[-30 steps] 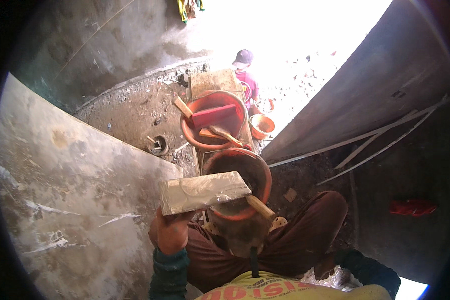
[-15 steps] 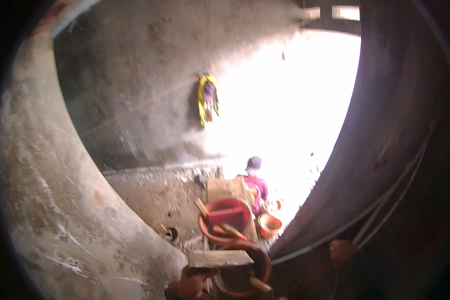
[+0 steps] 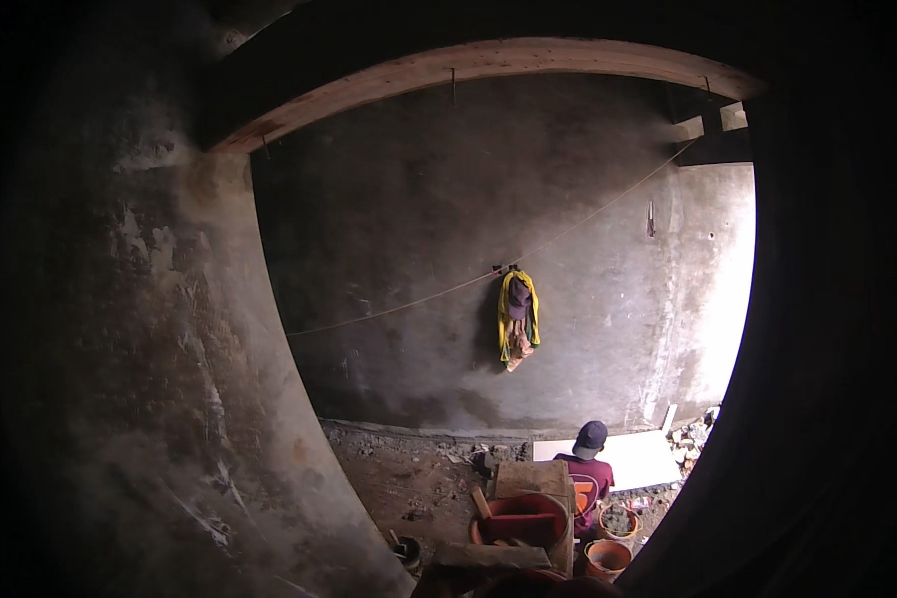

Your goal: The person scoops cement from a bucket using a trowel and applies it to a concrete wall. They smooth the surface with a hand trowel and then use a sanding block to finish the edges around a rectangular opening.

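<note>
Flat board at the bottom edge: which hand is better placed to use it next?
Probably left: the board lies next to the curved wall on that side; no hand is visible.

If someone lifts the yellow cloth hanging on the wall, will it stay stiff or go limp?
Probably limp: the yellow cloth droops in folds from one point on the grey wall. It likely weighs little, since a thin string seems to carry it. It might slip off easily.

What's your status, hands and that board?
Both hands out of view below the frame. Flat board just visible at the bottom edge, above the orange tub. Another person sits beyond the tub.
</note>
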